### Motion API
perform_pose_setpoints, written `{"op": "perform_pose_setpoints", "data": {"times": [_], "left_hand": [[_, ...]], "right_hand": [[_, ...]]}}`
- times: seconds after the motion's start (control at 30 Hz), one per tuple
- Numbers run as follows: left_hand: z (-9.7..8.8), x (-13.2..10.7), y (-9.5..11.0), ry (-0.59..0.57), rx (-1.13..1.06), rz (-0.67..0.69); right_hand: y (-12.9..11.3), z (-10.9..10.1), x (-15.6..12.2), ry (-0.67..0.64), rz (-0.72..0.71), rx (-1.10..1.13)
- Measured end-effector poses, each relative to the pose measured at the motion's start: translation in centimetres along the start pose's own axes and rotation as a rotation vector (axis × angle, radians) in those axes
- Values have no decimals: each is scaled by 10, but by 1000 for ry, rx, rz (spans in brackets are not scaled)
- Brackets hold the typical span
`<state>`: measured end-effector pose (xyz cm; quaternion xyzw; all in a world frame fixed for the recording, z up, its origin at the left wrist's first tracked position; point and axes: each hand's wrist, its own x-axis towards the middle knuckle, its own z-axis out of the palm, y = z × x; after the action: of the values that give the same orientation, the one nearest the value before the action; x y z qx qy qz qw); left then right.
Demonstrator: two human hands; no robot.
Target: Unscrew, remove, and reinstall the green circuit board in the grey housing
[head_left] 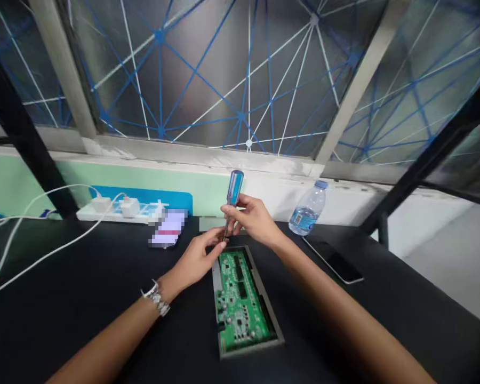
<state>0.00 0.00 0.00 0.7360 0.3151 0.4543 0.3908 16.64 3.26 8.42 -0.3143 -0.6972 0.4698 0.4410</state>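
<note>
- One green circuit board (pixel 240 301) in metal tray (pixel 278 330) on table (pixel 64 288)
- right hand (pixel 254 218) pinching blue screwdriver (pixel 234 194) upright, above tray's far edge
- left hand (pixel 198 261) narrow on its shaft, just off that edge

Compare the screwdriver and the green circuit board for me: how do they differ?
The screwdriver stands nearly upright in the right hand, while the circuit board lies flat in a grey casing. The screwdriver is slim with a blue, clear handle; the circuit board is broad, green and dotted with small black chips. Both are close to the left hand.
</note>
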Motion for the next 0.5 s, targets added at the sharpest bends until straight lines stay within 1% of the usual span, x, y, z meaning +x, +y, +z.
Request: {"op": "perform_pose_setpoints", "data": {"times": [0.17,0.23,0.3,0.37,0.47,0.5], "left_hand": [[4,1,-1,33,-89,-29],[3,1,-2,34,-90,-34],[2,1,-2,33,-78,-38],[1,1,-2,52,-67,-44],[1,1,-1,107,-66,-74],[1,1,0,122,-65,-86]], "right_hand": [[-4,-3,-1,-78,1,-27],[-6,-3,-1,-113,-17,-35],[-6,-2,-2,-118,-23,-53],[-4,0,-4,-57,-14,-115],[-2,3,-6,116,-21,-234],[-2,4,-7,153,-32,-255]]}}
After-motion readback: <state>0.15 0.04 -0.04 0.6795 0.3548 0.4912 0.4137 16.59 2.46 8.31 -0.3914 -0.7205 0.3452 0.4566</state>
